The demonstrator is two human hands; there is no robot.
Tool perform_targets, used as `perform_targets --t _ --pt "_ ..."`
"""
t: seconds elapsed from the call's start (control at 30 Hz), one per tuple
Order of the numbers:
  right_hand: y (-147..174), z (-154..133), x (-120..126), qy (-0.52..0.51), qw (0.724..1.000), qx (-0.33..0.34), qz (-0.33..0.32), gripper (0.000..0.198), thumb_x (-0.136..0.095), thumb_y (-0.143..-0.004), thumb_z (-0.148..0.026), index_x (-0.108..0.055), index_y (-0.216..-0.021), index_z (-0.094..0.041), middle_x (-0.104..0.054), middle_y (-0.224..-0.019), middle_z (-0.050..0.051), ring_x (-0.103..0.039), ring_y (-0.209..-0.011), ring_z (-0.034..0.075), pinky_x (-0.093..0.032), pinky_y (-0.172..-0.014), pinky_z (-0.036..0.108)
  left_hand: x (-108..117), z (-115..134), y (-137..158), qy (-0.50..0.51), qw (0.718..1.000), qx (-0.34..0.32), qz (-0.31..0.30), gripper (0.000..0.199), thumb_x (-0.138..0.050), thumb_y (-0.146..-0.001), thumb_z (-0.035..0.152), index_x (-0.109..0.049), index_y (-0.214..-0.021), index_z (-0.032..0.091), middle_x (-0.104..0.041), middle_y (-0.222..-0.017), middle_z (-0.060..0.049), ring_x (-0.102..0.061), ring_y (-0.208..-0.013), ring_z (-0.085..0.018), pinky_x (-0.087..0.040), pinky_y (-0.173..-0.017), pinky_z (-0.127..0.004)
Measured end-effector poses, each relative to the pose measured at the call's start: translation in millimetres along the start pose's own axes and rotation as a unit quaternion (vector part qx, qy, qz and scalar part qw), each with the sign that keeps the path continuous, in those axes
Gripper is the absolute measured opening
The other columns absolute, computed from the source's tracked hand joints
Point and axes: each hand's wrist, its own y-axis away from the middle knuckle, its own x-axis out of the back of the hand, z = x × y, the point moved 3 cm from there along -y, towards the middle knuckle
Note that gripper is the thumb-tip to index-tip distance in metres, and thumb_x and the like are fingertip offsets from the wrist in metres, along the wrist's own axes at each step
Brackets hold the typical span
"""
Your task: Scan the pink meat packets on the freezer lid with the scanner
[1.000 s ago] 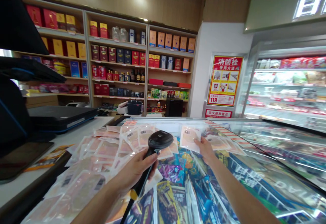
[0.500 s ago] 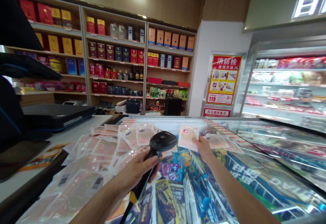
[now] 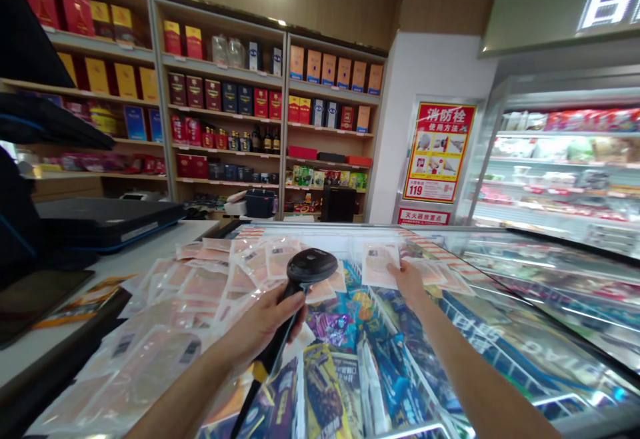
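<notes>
My left hand (image 3: 275,319) is wrapped round the handle of a black barcode scanner (image 3: 311,264), whose head points to the right and whose cord hangs down toward me. My right hand (image 3: 409,282) pinches the edge of a flat clear packet (image 3: 379,264) with a small printed label. Just right of that hand, several similar packets (image 3: 445,274) lie on the glass. Many more clear packets (image 3: 200,282) with pinkish contents are spread over the left side of the freezer top, some showing dark barcodes.
Under the glass freezer top (image 3: 320,232) are colourful frozen-food bags (image 3: 325,386) in wire baskets. A white counter (image 3: 113,272) with a black device (image 3: 107,219) stands at the left. Shelves of boxes (image 3: 220,96) line the back wall; a lit fridge (image 3: 565,172) is at the right.
My right hand has moved slightly right with the packet, toward the packets on that side. The red light seen on the packet's label before is gone. The scanner has shifted slightly left in view.
</notes>
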Motion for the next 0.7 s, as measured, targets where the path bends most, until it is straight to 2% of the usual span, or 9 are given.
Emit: perform_targets --t 0.17,0.3,0.5,0.7 --pt "-12.8 7.9 30.0 0.163 0.984 -0.004 0.064 0.025 -0.046 -0.065 -0.030 -0.061 -0.074 -0.013 -0.062 -0.074 0.012 -0.054 -0.078 0.026 -0.036 -0.065 0.033 5.5 1.7 -0.5 0.031 0.998 0.005 0.062 0.031 -0.052 -0.066 0.045 -0.043 -0.075 0.017 -0.046 -0.056 0.003 -0.040 -0.043 -0.006 -0.031 -0.040 -0.019" --pt "-16.0 13.9 43.1 0.243 0.965 -0.019 0.092 0.029 -0.045 -0.067 -0.031 -0.061 -0.086 -0.016 -0.062 -0.083 0.014 -0.053 -0.083 0.028 -0.036 -0.068 0.037 6.3 0.5 -1.5 0.037 0.997 0.003 0.064 0.032 -0.053 -0.065 0.046 -0.045 -0.073 0.017 -0.047 -0.056 0.003 -0.040 -0.042 -0.006 -0.030 -0.039 -0.019" --pt "-20.6 18.2 45.8 0.381 0.919 -0.031 0.095 0.033 -0.044 -0.070 -0.035 -0.058 -0.094 -0.018 -0.061 -0.090 0.012 -0.050 -0.092 0.029 -0.031 -0.075 0.043 5.7 -5.0 -5.2 0.034 0.998 0.001 0.048 0.032 -0.052 -0.065 0.048 -0.042 -0.068 0.017 -0.046 -0.052 0.004 -0.038 -0.040 -0.006 -0.029 -0.038 -0.019" --pt "-18.3 19.9 44.1 0.404 0.910 -0.020 0.094 0.031 -0.049 -0.068 -0.033 -0.059 -0.093 -0.017 -0.059 -0.092 0.014 -0.045 -0.096 0.032 -0.028 -0.075 0.046 3.5 -5.0 -4.9 0.028 0.999 0.000 0.039 0.033 -0.052 -0.065 0.049 -0.042 -0.068 0.017 -0.045 -0.050 0.004 -0.037 -0.038 -0.006 -0.028 -0.038 -0.019"
